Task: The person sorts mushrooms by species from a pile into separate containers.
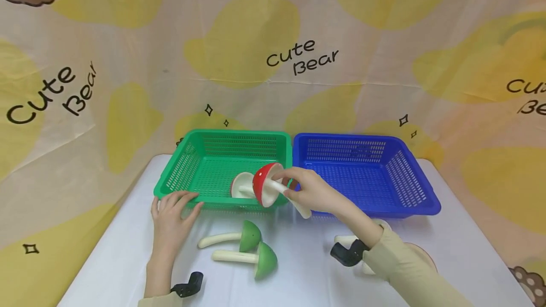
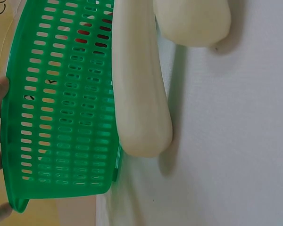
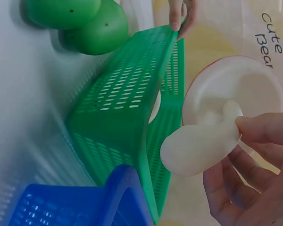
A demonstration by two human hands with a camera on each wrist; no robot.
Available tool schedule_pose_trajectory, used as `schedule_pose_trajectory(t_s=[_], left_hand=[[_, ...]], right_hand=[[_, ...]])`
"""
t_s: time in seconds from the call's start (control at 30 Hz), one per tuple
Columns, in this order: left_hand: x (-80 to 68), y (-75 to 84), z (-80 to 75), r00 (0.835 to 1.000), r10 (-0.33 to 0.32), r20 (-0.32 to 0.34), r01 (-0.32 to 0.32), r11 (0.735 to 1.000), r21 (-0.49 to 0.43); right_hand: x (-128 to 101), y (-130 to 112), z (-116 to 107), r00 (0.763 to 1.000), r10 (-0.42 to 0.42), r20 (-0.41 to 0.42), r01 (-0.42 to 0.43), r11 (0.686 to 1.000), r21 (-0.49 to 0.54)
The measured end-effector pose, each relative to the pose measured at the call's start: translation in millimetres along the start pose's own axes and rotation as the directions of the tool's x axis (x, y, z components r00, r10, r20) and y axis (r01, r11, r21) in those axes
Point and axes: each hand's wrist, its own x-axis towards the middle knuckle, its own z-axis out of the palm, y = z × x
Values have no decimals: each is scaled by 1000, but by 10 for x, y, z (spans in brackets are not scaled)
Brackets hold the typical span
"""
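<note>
My right hand (image 1: pixel 313 188) pinches the white stem of a toy mushroom (image 1: pixel 265 185) with a white-spotted red cap. The mushroom is tilted above the front right of the green basket (image 1: pixel 243 132), with its pale underside towards the right wrist camera. Inside that basket lies another mushroom (image 1: pixel 242 185), its pale underside showing and its edge reddish. With fingers over the rim, my left hand (image 1: pixel 170 221) grips the basket's front left corner. Two green-capped mushrooms (image 1: pixel 250 236) (image 1: pixel 266 260) lie in front of it, stems pointing left.
A blue basket (image 1: pixel 420 203) stands immediately right of the green one. Pale mushroom parts (image 1: pixel 422 255) lie on the white table (image 1: pixel 307 278) beneath my right forearm, partly hidden by the sleeve. A printed cloth (image 1: pixel 239 37) hangs behind the baskets.
</note>
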Motion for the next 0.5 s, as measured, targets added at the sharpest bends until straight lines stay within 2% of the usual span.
schedule_pose_trajectory(t_s=[0.3, 0.5], left_hand=[[8, 15, 7, 1000, -1, 10, 1, 1000, 6], [8, 18, -5, 1000, -2, 5, 2, 1000, 10]], right_hand=[[491, 81, 48, 994, 105, -17, -104, 995, 6], [791, 136, 117, 982, 187, -7, -187, 981, -55]])
